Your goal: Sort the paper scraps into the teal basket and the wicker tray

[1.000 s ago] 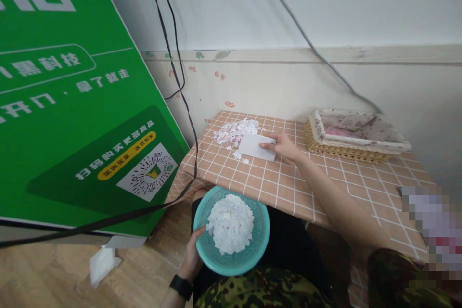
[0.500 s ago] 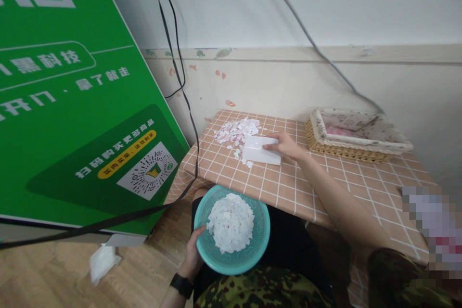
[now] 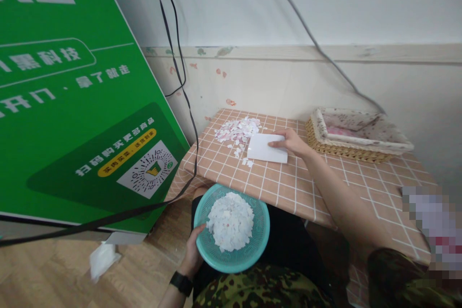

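My left hand (image 3: 195, 245) grips the left rim of a green plastic colander (image 3: 260, 224), thumb over the edge, below the table's front edge. Inside it lies a heap of small white paper scraps (image 3: 231, 221). Over the table, my right hand (image 3: 290, 142) pinches a white card or folded sheet (image 3: 266, 150) by its right side, thumb on top. Just left of the card, a loose pile of white and pinkish paper bits (image 3: 238, 130) spreads over the checked cloth, with a few strays (image 3: 247, 161) nearer the front.
A wicker basket (image 3: 346, 150) with a cloth lining stands at the back right of the table (image 3: 303, 187). On the left, a green sign panel (image 3: 72, 106) rises, with a black strap (image 3: 119, 214) hanging past it. A white plastic bag (image 3: 104, 260) lies on the floor.
My right hand has drawn the white card slightly to the right, away from the paper pile. The left hand and colander stay almost where they were.
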`<state>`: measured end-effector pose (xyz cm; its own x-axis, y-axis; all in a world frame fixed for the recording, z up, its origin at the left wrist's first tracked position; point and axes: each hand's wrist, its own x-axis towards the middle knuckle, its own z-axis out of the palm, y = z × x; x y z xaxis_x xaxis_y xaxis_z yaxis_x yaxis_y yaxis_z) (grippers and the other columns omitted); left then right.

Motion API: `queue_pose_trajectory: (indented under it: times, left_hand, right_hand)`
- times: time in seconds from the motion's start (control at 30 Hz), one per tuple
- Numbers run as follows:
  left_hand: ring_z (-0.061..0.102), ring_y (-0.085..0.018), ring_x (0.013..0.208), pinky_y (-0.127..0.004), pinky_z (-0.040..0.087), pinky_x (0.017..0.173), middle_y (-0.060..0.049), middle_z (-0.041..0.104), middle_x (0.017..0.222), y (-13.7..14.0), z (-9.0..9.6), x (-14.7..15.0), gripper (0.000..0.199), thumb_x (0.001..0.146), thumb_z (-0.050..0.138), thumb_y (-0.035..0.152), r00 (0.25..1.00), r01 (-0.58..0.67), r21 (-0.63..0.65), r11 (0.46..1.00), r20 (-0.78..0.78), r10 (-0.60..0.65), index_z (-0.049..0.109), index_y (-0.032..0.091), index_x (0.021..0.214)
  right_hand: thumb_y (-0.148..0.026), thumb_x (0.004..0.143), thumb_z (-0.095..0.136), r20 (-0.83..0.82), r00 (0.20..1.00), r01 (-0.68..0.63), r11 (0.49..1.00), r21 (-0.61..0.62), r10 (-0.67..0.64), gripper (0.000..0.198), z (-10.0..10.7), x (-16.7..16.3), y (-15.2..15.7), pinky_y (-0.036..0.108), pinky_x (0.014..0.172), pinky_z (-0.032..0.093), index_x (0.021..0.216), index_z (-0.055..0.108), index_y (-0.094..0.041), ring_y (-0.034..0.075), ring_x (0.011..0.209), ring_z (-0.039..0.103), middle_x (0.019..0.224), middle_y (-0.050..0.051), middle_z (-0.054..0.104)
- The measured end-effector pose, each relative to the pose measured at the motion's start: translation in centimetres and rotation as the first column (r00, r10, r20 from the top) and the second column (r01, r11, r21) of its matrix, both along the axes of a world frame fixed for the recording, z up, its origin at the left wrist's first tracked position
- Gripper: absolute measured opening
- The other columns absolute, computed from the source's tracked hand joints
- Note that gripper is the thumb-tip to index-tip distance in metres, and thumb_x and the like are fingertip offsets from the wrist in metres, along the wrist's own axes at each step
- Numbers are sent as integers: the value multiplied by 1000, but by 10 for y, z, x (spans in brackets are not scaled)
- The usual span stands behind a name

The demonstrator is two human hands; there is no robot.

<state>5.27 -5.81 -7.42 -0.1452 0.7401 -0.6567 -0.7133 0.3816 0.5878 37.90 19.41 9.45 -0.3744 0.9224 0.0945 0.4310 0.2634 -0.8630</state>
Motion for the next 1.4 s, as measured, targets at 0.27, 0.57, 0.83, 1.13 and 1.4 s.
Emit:
queue_pose_trajectory:
  times: [0.27,0.57,0.83,1.13,1.4]
  left_hand:
    - [69,-32,76,-44,52,76,-10,74,69,-1,2,0,19,63,65,23,1000,-4,-1,1000,16,4,72,11,76]
    - [69,-28,70,-39,53,72,-10,74,70,0,-1,0,22,66,64,23,999,12,12,1000,48,-13,72,9,79]
    - [68,-25,64,-36,53,69,-10,75,71,-1,-3,-2,18,66,64,23,1000,20,33,999,21,-20,72,9,74]
    - [68,-26,63,-38,54,70,-9,74,69,-1,2,1,16,65,64,20,1000,-7,-5,1000,20,7,72,10,75]
    - [69,-26,68,-37,53,71,-9,75,72,-2,-2,-1,19,68,64,22,998,26,52,998,47,-29,72,9,79]
  right_hand:
    - [-38,69,66,-57,996,-77,995,-58,74,35,-9,-14,-6,30,57,51,94,66,-13,19,69,62,85,8,68]
    - [-31,63,71,-31,999,-30,994,-109,26,33,3,5,-2,31,60,51,89,69,-12,21,72,62,83,8,69]
    - [-31,60,75,-134,988,-113,961,-253,81,38,-3,9,0,26,57,49,93,68,-13,17,69,62,85,8,70]
    - [-32,59,76,-147,985,-130,950,-285,90,40,-4,6,-2,25,55,48,94,68,-14,16,66,62,84,7,70]
    - [-31,58,77,-187,980,-124,947,-296,70,41,-8,8,1,25,56,48,93,68,-13,16,66,62,84,8,70]
